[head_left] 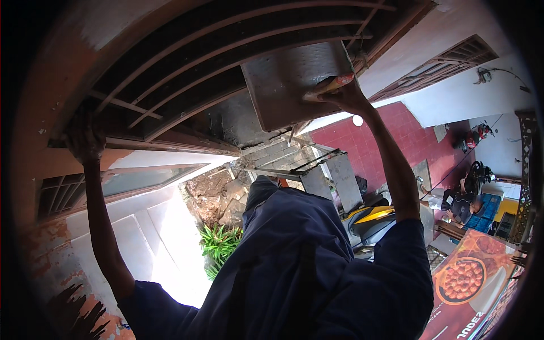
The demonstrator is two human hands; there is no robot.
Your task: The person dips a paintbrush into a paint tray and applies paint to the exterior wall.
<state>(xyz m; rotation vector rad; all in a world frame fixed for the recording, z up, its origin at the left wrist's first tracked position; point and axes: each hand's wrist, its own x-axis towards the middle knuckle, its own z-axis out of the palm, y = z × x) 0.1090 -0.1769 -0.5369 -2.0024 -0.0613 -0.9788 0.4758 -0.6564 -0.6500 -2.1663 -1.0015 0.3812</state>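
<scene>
My right hand (347,99) is closed around a small paintbrush (334,85) with a red and pale handle. The brush lies against a dark brown board (289,73), which has a glossy, wet-looking face and hangs tilted below the barred window. At the far left my left hand (86,141) reaches up to the lower corner of the brown wooden window frame (170,139). Its fingers are bent onto the frame, partly lost in shadow. Long curved bars (238,34) cross the dark opening between my hands.
Below me stand a metal-sided stand (323,181) and a yellow and black motorbike (368,218). Rubble (218,195) and a green plant (221,241) lie lower left. Another person (462,204) is beside blue crates at right, near a printed food banner (467,280).
</scene>
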